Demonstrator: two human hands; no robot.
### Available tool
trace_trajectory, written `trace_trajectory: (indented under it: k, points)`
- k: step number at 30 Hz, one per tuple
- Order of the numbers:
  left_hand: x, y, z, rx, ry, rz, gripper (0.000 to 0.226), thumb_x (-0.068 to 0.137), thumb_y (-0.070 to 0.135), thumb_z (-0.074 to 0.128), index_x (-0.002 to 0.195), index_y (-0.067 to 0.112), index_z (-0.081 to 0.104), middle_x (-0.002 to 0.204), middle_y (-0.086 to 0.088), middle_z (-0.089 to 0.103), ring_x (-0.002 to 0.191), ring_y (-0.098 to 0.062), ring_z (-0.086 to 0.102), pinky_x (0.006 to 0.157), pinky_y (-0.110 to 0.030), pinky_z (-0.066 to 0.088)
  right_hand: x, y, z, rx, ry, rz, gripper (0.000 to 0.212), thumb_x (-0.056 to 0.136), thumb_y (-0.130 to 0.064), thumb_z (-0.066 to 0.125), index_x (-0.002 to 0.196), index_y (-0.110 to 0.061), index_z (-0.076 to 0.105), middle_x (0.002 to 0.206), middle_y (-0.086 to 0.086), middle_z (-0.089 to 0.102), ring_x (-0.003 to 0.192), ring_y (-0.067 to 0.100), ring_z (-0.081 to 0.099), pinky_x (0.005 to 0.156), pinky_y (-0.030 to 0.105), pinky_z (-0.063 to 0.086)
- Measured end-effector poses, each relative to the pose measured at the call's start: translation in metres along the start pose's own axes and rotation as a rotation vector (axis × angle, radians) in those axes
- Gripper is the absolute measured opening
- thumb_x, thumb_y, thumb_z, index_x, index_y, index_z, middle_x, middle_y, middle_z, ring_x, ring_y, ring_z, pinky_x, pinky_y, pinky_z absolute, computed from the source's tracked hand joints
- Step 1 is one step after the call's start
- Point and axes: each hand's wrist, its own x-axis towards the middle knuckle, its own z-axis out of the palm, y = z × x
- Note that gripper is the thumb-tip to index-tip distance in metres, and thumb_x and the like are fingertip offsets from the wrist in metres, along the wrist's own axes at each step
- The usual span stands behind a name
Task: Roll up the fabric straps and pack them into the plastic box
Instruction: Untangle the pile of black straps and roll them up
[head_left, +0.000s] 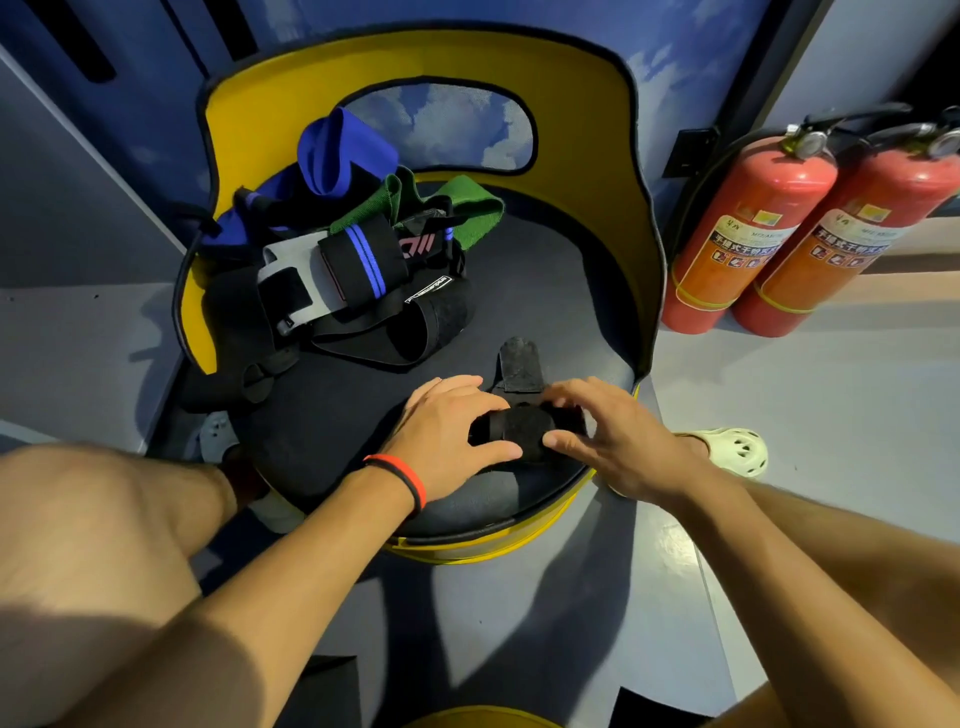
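A black fabric strap (522, 423) lies partly rolled near the front of a dark chair seat (545, 291); its loose tail (519, 364) runs away from me. My left hand (452, 431) grips the roll's left end with thumb and fingers. My right hand (608, 431) curls over the right end, thumb underneath. A heap of other straps (343, 265) fills the seat's back left: a black one with blue stripes, a blue band (337, 150), a green band (462, 208). No plastic box is in view.
The chair has a yellow curved backrest (587, 104). Two red fire extinguishers (748, 228) lean against the wall at right. My left knee (93, 535) is at lower left, and a foot in a pale clog (732, 449) stands right of the seat.
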Motion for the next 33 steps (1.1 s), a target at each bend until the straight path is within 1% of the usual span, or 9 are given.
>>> trace_trajectory:
  k: [2,4,9,13,16,19,24,29,33]
  points:
    - [0.005,0.0,-0.006,-0.018,-0.054,-0.052,0.057,0.087,0.056,0.067,0.138,0.031,0.058,0.152,-0.001,0.046,0.148,-0.011,0.025,0.123,-0.037,0.012,0.003,-0.005,0.002,-0.073,0.144,-0.101,0.027,0.092,-0.042,0.067,0.114,-0.027,0.062,0.1,-0.006,0.058,0.088,0.014,0.053,0.076,0.04,0.05]
    - [0.011,-0.002,-0.009,-0.033,-0.12,-0.106,0.058,0.09,0.058,0.062,0.142,0.032,0.054,0.157,-0.003,0.039,0.149,-0.016,0.023,0.122,-0.039,0.014,0.006,-0.009,0.004,-0.166,0.179,-0.136,0.028,0.09,-0.042,0.065,0.113,-0.026,0.062,0.1,-0.007,0.059,0.087,0.015,0.055,0.078,0.039,0.05]
    - [0.024,-0.005,-0.009,-0.024,-0.149,-0.159,0.059,0.091,0.066,0.053,0.141,0.033,0.054,0.147,-0.003,0.047,0.144,-0.023,0.033,0.119,-0.047,0.026,0.003,-0.005,0.013,-0.206,0.127,-0.129,0.068,0.072,-0.034,0.086,0.128,-0.026,0.05,0.124,-0.006,0.053,0.105,0.019,0.054,0.087,0.033,0.04]
    - [0.019,0.003,-0.006,0.016,-0.054,-0.082,0.049,0.093,0.059,0.055,0.138,0.039,0.051,0.128,0.004,0.059,0.133,-0.017,0.041,0.116,-0.044,0.026,0.005,-0.003,0.017,-0.223,0.172,-0.123,0.064,0.071,-0.024,0.087,0.125,-0.023,0.052,0.121,-0.003,0.054,0.1,0.024,0.056,0.086,0.029,0.038]
    - [0.017,0.004,-0.002,0.138,0.079,0.058,0.046,0.094,0.054,0.058,0.136,0.035,0.057,0.133,0.008,0.055,0.138,-0.015,0.037,0.117,-0.046,0.025,0.006,-0.001,0.016,-0.238,0.178,-0.115,0.063,0.072,-0.031,0.087,0.124,-0.026,0.053,0.116,-0.004,0.058,0.099,0.023,0.056,0.087,0.03,0.04]
    - [0.02,0.006,-0.001,0.08,0.051,0.112,0.043,0.097,0.046,0.058,0.138,0.032,0.056,0.137,0.008,0.057,0.144,-0.012,0.032,0.121,-0.047,0.019,0.007,0.001,0.014,-0.224,0.16,-0.081,0.062,0.075,-0.038,0.085,0.127,-0.032,0.051,0.115,-0.008,0.06,0.103,0.018,0.055,0.098,0.041,0.043]
    - [0.019,-0.003,0.002,0.136,-0.097,0.107,0.07,0.077,0.069,0.068,0.136,0.038,0.048,0.131,0.009,0.058,0.152,-0.009,0.012,0.123,-0.054,0.0,0.004,0.004,0.008,-0.166,0.049,0.032,0.06,0.089,-0.048,0.072,0.142,-0.037,0.048,0.128,-0.009,0.064,0.125,0.018,0.054,0.12,0.047,0.018]
    - [0.018,-0.001,0.001,0.144,-0.085,0.064,0.061,0.079,0.07,0.064,0.131,0.038,0.056,0.129,0.009,0.062,0.151,-0.009,0.016,0.123,-0.052,-0.001,0.003,0.0,0.011,-0.198,0.032,-0.016,0.062,0.092,-0.053,0.065,0.147,-0.031,0.045,0.133,-0.008,0.058,0.124,0.019,0.048,0.112,0.041,0.028]
    - [0.018,-0.002,-0.002,0.069,-0.144,0.01,0.056,0.084,0.067,0.061,0.132,0.039,0.055,0.127,0.01,0.061,0.151,-0.009,0.015,0.123,-0.05,0.0,0.0,-0.005,0.021,-0.23,0.057,-0.077,0.08,0.074,-0.055,0.075,0.143,-0.029,0.044,0.131,-0.006,0.049,0.116,0.021,0.05,0.102,0.043,0.041]
